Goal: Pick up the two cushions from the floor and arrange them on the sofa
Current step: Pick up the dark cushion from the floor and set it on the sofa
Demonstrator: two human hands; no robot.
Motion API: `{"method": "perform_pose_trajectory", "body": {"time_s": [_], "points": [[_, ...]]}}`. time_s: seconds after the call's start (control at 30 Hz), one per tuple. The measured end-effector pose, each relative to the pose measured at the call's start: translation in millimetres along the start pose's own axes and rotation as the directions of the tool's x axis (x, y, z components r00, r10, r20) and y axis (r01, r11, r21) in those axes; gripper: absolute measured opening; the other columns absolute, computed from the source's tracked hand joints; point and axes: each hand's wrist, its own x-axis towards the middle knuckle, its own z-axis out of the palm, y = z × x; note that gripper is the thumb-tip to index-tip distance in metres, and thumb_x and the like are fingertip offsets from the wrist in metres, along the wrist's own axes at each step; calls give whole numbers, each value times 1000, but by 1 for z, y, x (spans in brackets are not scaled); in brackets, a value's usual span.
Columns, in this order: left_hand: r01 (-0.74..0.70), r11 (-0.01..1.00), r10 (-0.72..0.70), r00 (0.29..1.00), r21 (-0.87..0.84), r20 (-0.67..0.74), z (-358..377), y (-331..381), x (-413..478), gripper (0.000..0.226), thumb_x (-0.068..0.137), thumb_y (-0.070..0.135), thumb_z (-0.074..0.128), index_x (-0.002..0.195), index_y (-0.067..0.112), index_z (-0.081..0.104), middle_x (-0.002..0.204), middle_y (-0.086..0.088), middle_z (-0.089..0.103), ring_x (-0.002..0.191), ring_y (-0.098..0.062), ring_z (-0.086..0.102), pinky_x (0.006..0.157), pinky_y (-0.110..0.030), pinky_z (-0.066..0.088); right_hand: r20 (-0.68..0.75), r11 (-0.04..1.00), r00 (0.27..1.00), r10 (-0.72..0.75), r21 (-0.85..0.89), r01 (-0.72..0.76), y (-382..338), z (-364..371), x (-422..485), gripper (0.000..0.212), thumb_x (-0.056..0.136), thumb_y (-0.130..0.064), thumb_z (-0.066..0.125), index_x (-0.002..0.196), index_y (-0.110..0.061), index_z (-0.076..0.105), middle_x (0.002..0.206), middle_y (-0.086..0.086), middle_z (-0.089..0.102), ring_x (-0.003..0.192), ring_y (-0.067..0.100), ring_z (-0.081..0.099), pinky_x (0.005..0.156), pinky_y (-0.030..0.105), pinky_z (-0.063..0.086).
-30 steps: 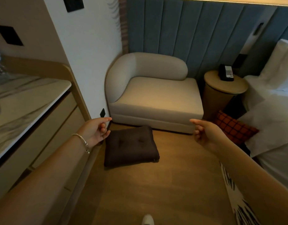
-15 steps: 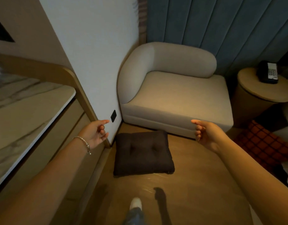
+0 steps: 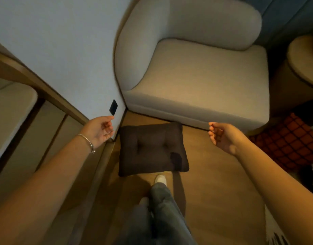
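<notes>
On the floor: dark brown square tufted fabric cushion [image 3: 152, 149] lies flat on the wood-look floor [image 3: 214, 183], just in front of the pale grey rounded upholstered sofa [image 3: 201, 75], whose seat is bare.
Second cushion: red cushion with a dark grid pattern [image 3: 291, 142] sits low at the right, beside the sofa's end and partly cut off by other things.
Left hand [image 3: 99, 131]: held out above the floor beside the white wall [image 3: 60, 50], fingers loosely curled, grip released and holding nothing; a thin silver bracelet [image 3: 87, 143] rings the wrist.
Right hand [image 3: 222, 137]: held out between the two cushions, fingers half curled, grip also released and empty.
Stage: by my reading, an approach, with neither cushion lifted yet.
Risk: the white shoe [image 3: 161, 179] stands at the brown cushion's near edge; a step onto it would likely pin it as the hands lift.
Risk: a one-handed corner grab may let the soft cushion fold and slip.
Surroundings: a tan desk [image 3: 14, 106] stands at the left and a round tan side table [image 3: 302, 71] at the right.
In the way: the side table crowds the red cushion, which narrows the reach.
</notes>
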Motion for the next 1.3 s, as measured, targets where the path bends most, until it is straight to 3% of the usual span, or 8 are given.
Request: {"method": "perform_pose_trajectory", "body": {"time_s": [0.2, 0.43, 0.6, 0.73, 0.87, 0.93, 1.07, 1.3], "points": [[145, 983, -132, 984, 116, -116, -19, -66, 120, 28, 87, -6, 38, 89, 14, 58, 84, 1, 58, 78, -10, 56, 73, -25, 47, -178, 985, 981, 79, -140, -105, 59, 9, 126, 15, 90, -18, 47, 84, -20, 61, 76, -3, 68, 73, 11, 57, 65, 24, 44], [294, 923, -226, 936, 248, -270, -51, -204, 307, 35, 91, 0, 42, 123, 10, 52, 112, 1, 63, 106, -14, 57, 88, -32, 44, -297, 920, 945, 136, -316, -232, 199, 2, 297, 26, 90, -31, 51, 113, -18, 51, 116, -1, 56, 111, 20, 49, 96, 38, 38], [300, 910, -183, 911, 286, -370, -59, -289, 433, 40, 91, -3, 38, 130, 6, 48, 125, -9, 51, 123, -22, 47, 100, -34, 37, -295, 910, 952, 75, -371, -187, 282, -7, 411, 8, 87, -32, 57, 85, -24, 55, 95, -3, 60, 113, 25, 52, 85, 34, 36], [309, 894, -150, 889, 325, -434, -76, -338, 522, 6, 93, 15, 47, 88, 18, 50, 101, -6, 44, 80, -13, 46, 72, -22, 36, -266, 899, 963, 36, -413, -148, 330, -14, 504, 50, 85, -37, 57, 124, -6, 48, 114, 5, 52, 102, 15, 46, 83, 31, 32], [289, 905, -149, 903, 311, -404, -93, -367, 577, 17, 93, 31, 48, 95, 18, 59, 102, -2, 55, 67, -12, 55, 60, -23, 32, -243, 890, 970, 6, -440, -116, 349, -22, 572, 52, 85, -42, 55, 118, -1, 54, 109, 9, 56, 98, 21, 52, 81, 33, 35], [308, 926, -212, 903, 219, -373, -103, -375, 595, 39, 93, 40, 42, 119, 15, 58, 116, -2, 56, 83, -22, 56, 64, -25, 39, -229, 882, 973, 16, -456, -121, 355, -27, 594, 53, 84, -48, 53, 111, -2, 58, 110, 11, 61, 95, 25, 57, 83, 38, 41], [327, 927, -240, 895, 184, -377, -121, -385, 611, 62, 90, 53, 36, 136, 14, 49, 141, -9, 50, 126, -31, 47, 108, -40, 34, -169, 908, 978, 121, -379, -178, 362, -30, 605, 49, 75, -64, 53, 97, -21, 64, 107, 8, 67, 96, 24, 62, 85, 38, 47], [328, 923, -249, 907, 199, -339, -102, -332, 516, 63, 86, 58, 40, 129, 15, 56, 129, -10, 59, 114, -30, 55, 95, -36, 40, -218, 908, 969, 118, -370, -195, 327, -21, 510, 79, 43, -71, 72, 104, -20, 65, 107, 7, 69, 98, 24, 64, 96, 45, 46]]}}
